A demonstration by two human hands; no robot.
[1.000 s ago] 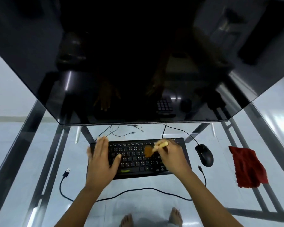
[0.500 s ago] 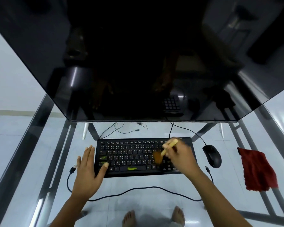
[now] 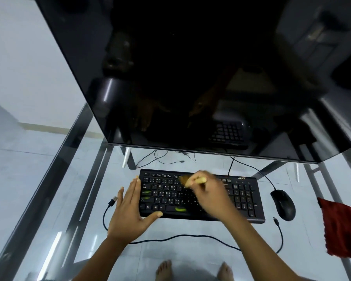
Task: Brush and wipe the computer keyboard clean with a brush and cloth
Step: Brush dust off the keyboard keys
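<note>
1 keyboard (image 3: 241, 191) | left hand (image 3: 128, 213) on left edge | right hand (image 3: 211, 196) grips brush (image 3: 198, 181)

One black computer keyboard (image 3: 241, 196), one pale-handled brush with brown bristles (image 3: 193, 180), one red cloth (image 3: 340, 228). One black computer mouse (image 3: 283, 204), one large glossy black monitor (image 3: 190, 78), one glass-topped metal-framed table (image 3: 49, 185). Two hands: a left hand (image 3: 130, 211) and a right hand (image 3: 211, 196). Two bare feet (image 3: 164, 269) (seen through the glass). Three green smears (image 3: 180, 209) on the keys. One black cable (image 3: 190, 236) looped before the keyboard.
</note>
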